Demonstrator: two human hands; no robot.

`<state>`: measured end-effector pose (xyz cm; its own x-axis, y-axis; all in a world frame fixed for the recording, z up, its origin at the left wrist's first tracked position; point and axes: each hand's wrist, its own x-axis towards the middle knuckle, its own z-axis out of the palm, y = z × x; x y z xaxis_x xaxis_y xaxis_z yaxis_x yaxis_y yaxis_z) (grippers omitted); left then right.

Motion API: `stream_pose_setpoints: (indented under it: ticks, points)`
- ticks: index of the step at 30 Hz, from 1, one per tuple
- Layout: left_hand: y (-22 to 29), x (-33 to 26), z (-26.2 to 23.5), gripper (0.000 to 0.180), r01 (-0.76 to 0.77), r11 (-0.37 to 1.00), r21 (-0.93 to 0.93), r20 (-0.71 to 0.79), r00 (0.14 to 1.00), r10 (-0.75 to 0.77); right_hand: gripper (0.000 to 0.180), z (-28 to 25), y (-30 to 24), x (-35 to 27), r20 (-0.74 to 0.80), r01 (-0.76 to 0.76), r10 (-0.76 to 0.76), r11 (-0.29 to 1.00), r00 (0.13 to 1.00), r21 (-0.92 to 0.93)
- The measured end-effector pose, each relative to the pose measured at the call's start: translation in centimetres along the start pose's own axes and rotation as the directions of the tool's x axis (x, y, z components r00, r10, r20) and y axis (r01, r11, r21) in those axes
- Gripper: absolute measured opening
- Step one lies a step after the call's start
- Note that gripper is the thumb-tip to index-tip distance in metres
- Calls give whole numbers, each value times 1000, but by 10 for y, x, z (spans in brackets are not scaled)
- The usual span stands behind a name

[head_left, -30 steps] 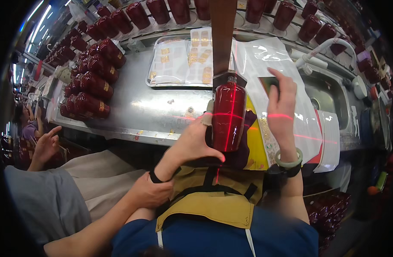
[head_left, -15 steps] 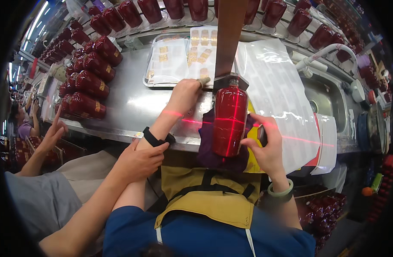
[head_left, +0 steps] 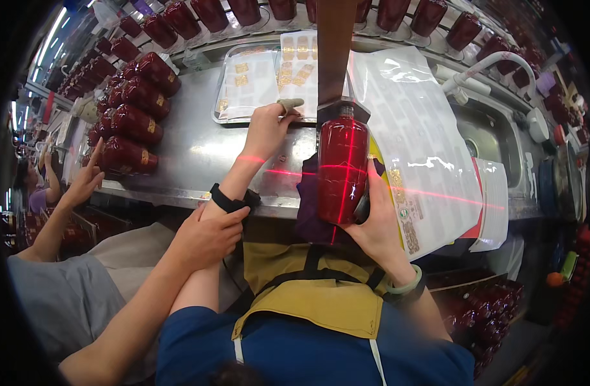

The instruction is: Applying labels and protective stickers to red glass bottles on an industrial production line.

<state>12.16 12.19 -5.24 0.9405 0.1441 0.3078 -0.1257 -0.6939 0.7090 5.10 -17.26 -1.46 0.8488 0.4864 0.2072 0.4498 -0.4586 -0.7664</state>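
A glossy dark red bottle (head_left: 340,154) stands in front of me under a brown post, with crossing red laser lines on it. A dark purple cloth (head_left: 306,206) lies around its base. My right hand (head_left: 378,225) curls around the bottle's lower right side, a small dark piece, partly hidden, lying between palm and glass. My left hand (head_left: 268,128) is at the near edge of a metal tray (head_left: 219,106), a greenish cover on one finger. Its fingers are bent together; whatever they hold is too small to make out. The tray bears white sheets with gold decals (head_left: 301,72).
A co-worker's hand (head_left: 211,238) rests on my left forearm; their other hand (head_left: 85,180) points upward. Red bottles (head_left: 137,122) are grouped at left, more line the far shelf. A large translucent sheet (head_left: 411,128) covers the right, beside a sink (head_left: 491,138) with faucet (head_left: 494,61).
My right hand has closed in from beside the bottle onto its lower right side. My left hand has shifted slightly left and away from me; its covered finger has lifted off the sheets.
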Motion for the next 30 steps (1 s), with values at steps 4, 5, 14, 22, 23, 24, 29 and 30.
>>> stream_pose_setpoints:
  ticks: [4,5,14,22,23,24,29,30]
  points:
    - [22,-13,-2,49,29,997,-78,-165,985,-42,109,-3,0,1,-33,45,-46,999,998,-23]
    - [32,-16,-2,56,34,994,-104,-191,980,-54,109,-6,-3,1,-19,25,-26,999,999,-34]
    - [119,-46,0,25,-535,843,48,-236,814,530,98,-29,9,11,74,23,-33,991,997,129]
    - [124,-60,-6,27,-446,894,-40,-109,891,440,53,-41,7,48,59,-235,232,876,971,421]
    - [120,-64,-9,42,-455,888,-67,-81,890,450,48,-40,4,55,22,-192,204,872,979,451]
    - [122,-67,-4,42,-453,889,-67,-83,890,448,44,-38,2,61,-17,-148,178,866,984,478]
    - [113,-77,23,78,34,798,-602,-152,976,-157,29,-20,2,95,9,-211,263,756,965,619]
    - [115,-77,28,80,157,631,-760,-51,953,-298,29,-16,5,98,11,-213,263,757,965,617]
